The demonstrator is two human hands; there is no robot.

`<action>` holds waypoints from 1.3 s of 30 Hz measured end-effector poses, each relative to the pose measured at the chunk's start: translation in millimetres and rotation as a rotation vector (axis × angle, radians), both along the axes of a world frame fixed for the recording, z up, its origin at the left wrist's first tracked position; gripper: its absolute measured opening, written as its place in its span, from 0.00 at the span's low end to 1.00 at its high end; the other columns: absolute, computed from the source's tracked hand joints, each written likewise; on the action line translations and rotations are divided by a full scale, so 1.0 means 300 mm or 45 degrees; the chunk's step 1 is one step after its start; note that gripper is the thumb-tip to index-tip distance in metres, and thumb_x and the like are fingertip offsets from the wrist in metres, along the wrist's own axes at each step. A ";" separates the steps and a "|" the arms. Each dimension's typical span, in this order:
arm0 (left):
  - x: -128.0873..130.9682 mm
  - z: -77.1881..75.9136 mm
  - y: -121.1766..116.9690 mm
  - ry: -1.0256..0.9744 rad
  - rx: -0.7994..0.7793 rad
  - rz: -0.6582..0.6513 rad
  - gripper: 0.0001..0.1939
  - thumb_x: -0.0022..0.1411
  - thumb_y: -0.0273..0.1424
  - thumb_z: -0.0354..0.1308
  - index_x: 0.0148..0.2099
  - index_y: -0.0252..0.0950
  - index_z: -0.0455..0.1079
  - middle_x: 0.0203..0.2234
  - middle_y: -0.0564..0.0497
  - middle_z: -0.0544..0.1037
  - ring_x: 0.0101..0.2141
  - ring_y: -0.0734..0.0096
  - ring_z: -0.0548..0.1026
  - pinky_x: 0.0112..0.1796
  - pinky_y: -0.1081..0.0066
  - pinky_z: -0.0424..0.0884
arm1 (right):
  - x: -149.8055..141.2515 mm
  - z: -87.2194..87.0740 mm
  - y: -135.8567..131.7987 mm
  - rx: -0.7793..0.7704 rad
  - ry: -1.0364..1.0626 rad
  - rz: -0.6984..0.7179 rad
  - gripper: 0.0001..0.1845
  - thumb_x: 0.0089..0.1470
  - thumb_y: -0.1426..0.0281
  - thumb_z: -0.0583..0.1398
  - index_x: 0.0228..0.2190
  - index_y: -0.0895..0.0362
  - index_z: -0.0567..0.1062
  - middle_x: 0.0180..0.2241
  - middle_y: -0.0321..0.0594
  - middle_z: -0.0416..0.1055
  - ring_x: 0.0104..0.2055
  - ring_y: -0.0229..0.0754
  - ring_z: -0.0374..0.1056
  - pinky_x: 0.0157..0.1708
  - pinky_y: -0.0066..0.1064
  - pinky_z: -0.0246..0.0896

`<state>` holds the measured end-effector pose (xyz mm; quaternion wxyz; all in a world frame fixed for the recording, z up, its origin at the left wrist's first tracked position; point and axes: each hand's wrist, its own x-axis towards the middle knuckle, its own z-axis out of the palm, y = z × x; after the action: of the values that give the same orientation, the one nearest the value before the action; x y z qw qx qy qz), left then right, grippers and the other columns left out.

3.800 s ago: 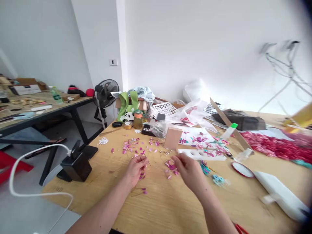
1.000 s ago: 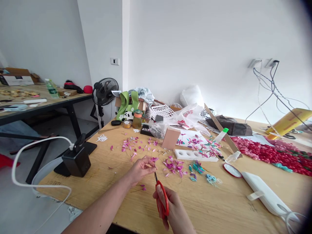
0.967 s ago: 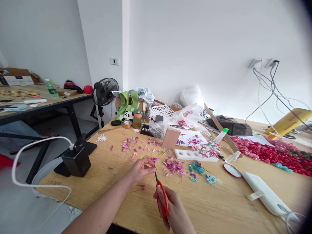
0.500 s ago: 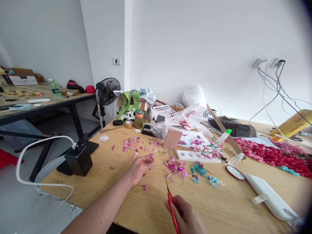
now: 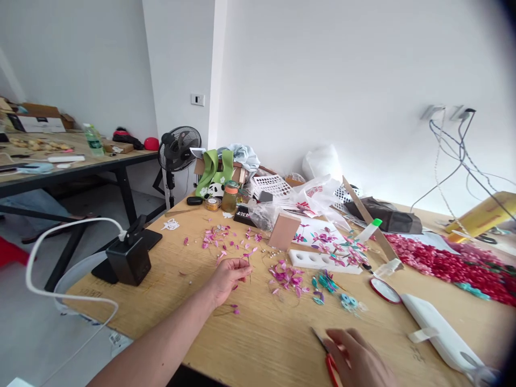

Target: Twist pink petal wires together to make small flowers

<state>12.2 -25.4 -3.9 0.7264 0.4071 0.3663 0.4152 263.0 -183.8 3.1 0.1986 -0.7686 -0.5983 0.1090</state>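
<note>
My left hand (image 5: 230,280) is closed in a pinch on a small pink-purple flower (image 5: 249,253), whose thin wire stem hangs below the fingertips. Low at the right, my right hand (image 5: 357,359) is smeared by motion over red-handled scissors (image 5: 331,368). Their slim blades point up and to the left at the table. Whether the fingers still grip the handles cannot be made out. Between the hands and further back lies a pile of pink-purple wired petals (image 5: 288,277). Loose pink petals (image 5: 215,236) are scattered beyond my left hand, and a small purple piece (image 5: 235,309) lies just below it.
Teal pieces (image 5: 326,282) and clear bobbins (image 5: 350,301) lie right of the petals. A white block with round holes (image 5: 310,259) stands behind them. A red-rimmed disc (image 5: 385,290) and a white device (image 5: 439,333) are at right, a black box (image 5: 129,260) at left.
My right hand has moved right and lower with the scissors, which now sit against the table. The left hand keeps its pinch on the flower. The view has shifted slightly.
</note>
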 end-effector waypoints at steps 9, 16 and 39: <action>0.002 -0.011 0.003 -0.008 0.039 -0.017 0.16 0.41 0.38 0.69 0.26 0.32 0.69 0.18 0.56 0.67 0.19 0.81 0.62 0.20 0.76 0.47 | -0.401 0.104 0.342 0.134 0.533 0.198 0.12 0.50 0.65 0.58 0.23 0.59 0.75 0.23 0.42 0.74 0.26 0.42 0.67 0.25 0.28 0.53; 0.000 -0.018 0.017 -0.060 0.005 0.056 0.17 0.40 0.38 0.69 0.24 0.32 0.67 0.16 0.56 0.66 0.17 0.82 0.59 0.18 0.76 0.48 | -0.432 0.076 0.407 0.119 0.476 0.262 0.12 0.52 0.67 0.56 0.20 0.58 0.71 0.21 0.40 0.71 0.23 0.40 0.64 0.23 0.27 0.48; -0.006 0.038 -0.018 0.518 0.975 0.434 0.10 0.59 0.31 0.54 0.26 0.34 0.67 0.26 0.50 0.68 0.29 0.71 0.67 0.31 0.73 0.64 | -0.440 -0.060 0.415 0.589 0.566 0.440 0.10 0.59 0.67 0.51 0.31 0.57 0.70 0.33 0.41 0.65 0.31 0.39 0.65 0.27 0.26 0.59</action>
<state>10.4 -30.8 7.6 0.3586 0.6531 0.3834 0.5458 130.9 -59.2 -14.9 0.4709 -0.5484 -0.6705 0.1671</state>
